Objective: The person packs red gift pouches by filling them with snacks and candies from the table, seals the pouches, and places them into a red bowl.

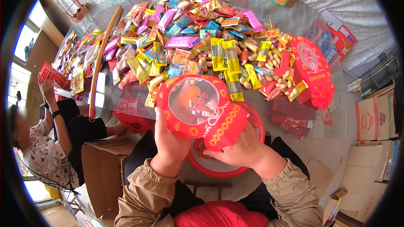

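Note:
A red plastic gift pouch (225,123) shaped like a tied lucky bag is held above the table's near edge. It has a round clear window and bears printed characters. My left hand (172,146) grips its left rim, thumb upright along the side. My right hand (244,149) holds its lower right end, the fingers partly hidden behind it. Below the pouch is a red-rimmed basin (221,174), with something red and wrapped partly visible above it. Just beyond lies a large heap of wrapped sweets (184,42) and unshelled peanuts (274,61). What the pouch contains is unclear.
Similar red pouches (315,72) lie overlapped at the glass table's right. A wooden stick (102,60) crosses the heap's left side. Another person (47,151) sits at left holding a red box (52,75). Cardboard boxes stand left (101,176) and right (366,119).

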A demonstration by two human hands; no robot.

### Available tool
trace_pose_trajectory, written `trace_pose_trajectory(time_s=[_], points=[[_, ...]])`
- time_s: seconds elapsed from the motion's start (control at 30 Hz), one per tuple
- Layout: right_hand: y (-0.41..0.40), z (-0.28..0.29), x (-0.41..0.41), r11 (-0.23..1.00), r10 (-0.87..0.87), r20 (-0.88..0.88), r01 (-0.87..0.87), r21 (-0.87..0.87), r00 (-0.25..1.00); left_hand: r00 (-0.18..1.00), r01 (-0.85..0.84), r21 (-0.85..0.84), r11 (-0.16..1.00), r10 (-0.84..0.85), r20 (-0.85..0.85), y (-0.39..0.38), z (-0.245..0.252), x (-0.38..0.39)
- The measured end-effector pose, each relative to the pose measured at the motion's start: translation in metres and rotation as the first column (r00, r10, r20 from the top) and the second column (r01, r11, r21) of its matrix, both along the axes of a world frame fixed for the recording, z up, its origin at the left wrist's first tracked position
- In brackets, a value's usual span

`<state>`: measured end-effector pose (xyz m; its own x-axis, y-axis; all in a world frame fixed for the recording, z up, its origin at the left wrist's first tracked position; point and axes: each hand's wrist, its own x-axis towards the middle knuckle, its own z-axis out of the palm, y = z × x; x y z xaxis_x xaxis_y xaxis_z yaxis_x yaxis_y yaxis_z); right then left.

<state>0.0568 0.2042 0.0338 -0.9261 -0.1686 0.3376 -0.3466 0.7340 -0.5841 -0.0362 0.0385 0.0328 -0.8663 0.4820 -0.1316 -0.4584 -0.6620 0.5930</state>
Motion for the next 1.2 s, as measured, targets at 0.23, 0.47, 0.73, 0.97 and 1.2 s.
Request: trace_pose_trajectory(time_s=[0.23, 0.47, 0.73, 0.97, 1.2], points=[[-0.001, 0.006, -0.002, 0.999, 0.004, -0.049, -0.003, 0.032, 0.999, 0.999, 0.004, -0.002, 1.0, -0.004, -0.041, -0.012, -0.006, -0.009], [0.002, 0.012, -0.001, 1.0, -0.002, -0.063, 0.001, -0.008, 0.998, 0.904, -0.236, -0.32, 0.917, 0.086, -0.42, -0.02, -0.013, -0.013], [0.002, 0.007, 0.004, 0.961, 0.141, -0.074, -0.155, -0.231, 0.987, -0.014, -0.549, -0.498, 0.672, -0.603, -0.798, -0.041, 0.008, -0.016], [-0.003, 0.026, 0.005, 0.881, 0.33, 0.082, -0.275, -0.386, 0.94, 0.044, -0.309, -0.662, 0.683, -0.685, -0.728, -0.033, 0.015, -0.012], [-0.008, 0.034, 0.004, 0.964, 0.265, -0.057, -0.263, 0.05, 0.963, 0.119, -0.299, -0.674, 0.675, -0.675, -0.729, -0.041, 0.011, -0.013]])
